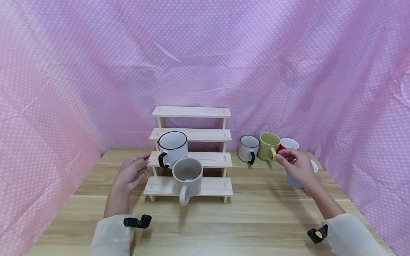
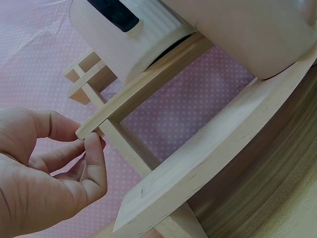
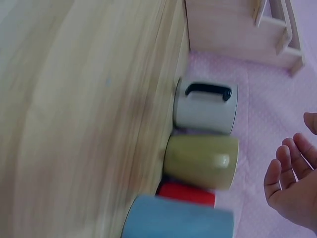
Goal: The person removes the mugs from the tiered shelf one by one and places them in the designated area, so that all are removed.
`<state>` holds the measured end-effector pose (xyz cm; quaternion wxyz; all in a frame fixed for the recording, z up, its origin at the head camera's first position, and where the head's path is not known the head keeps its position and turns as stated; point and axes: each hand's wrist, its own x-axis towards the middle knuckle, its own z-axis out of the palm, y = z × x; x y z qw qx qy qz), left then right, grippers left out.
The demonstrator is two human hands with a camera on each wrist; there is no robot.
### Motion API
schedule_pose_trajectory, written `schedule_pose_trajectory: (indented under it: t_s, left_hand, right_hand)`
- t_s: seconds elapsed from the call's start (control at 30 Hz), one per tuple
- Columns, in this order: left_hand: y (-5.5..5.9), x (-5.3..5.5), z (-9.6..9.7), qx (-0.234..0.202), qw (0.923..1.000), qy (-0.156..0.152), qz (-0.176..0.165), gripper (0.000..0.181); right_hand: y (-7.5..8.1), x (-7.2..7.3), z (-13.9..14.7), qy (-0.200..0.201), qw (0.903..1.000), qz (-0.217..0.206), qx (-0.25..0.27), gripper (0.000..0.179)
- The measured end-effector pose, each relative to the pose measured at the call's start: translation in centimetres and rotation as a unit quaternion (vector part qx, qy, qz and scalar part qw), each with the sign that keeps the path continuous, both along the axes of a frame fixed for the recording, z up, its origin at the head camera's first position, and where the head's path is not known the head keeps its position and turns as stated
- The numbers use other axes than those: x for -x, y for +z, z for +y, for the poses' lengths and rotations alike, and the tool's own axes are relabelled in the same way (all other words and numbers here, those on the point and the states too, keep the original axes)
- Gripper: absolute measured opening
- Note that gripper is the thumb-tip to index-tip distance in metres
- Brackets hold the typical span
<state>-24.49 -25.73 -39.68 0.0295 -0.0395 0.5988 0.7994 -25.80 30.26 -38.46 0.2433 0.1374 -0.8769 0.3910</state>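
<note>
A wooden four-step shelf (image 1: 221, 160) stands in the middle of the table. My left hand (image 1: 132, 172) pinches the left end of its second step from the bottom, thumb below and finger above in the left wrist view. On that step sits a white mug (image 1: 174, 153) with a black rim and black handle. The bottom step bears a beige mug (image 1: 188, 177), its handle toward me. My right hand (image 1: 298, 167) hovers by the yellow-green mug (image 1: 267, 145); in the right wrist view its loosely bent fingers (image 3: 292, 166) hold nothing and are apart from the mugs.
Right of the shelf stands a smaller white mug (image 1: 248, 149) with a black handle. A red mug (image 1: 289, 143) with a white inside is behind my right hand, which partly hides a light blue mug (image 1: 293, 180). Pink dotted cloth (image 1: 192, 71) hangs around the wooden table (image 1: 205, 227).
</note>
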Motion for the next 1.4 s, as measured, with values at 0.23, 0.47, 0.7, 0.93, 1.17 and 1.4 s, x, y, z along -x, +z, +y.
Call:
schedule_pose_trajectory:
  t_s: [0.23,0.47,0.7,0.93,1.17,1.4]
  left_hand:
    - [-0.1,-0.1,-0.2,0.001,1.0,0.001,0.001,0.042]
    - [-0.1,-0.2,-0.2,0.001,1.0,0.002,0.001,0.043]
    - [0.0,-0.2,-0.1,0.001,1.0,0.003,-0.002,0.042]
    - [0.0,0.0,0.0,0.004,1.0,0.003,-0.003,0.041]
    - [0.0,0.2,0.0,0.005,1.0,0.002,0.002,0.044]
    - [0.0,0.0,0.1,0.003,1.0,0.006,0.0,0.039]
  right_hand:
    - [0.7,0.5,-3.7,0.03,0.9994,-0.009,-0.013,0.018]
    - [1.9,0.5,-7.2,0.073,0.9952,-0.065,0.006,0.02]
    - [2.9,0.7,-10.4,0.135,0.9796,-0.137,0.058,0.028]
    - [4.1,0.2,-13.6,0.179,0.9702,-0.144,0.077,0.028]
    - [4.9,0.0,-17.0,0.212,0.9659,-0.134,0.065,0.025]
    - [6.1,-0.3,-20.3,0.258,0.9562,-0.129,0.051,0.026]
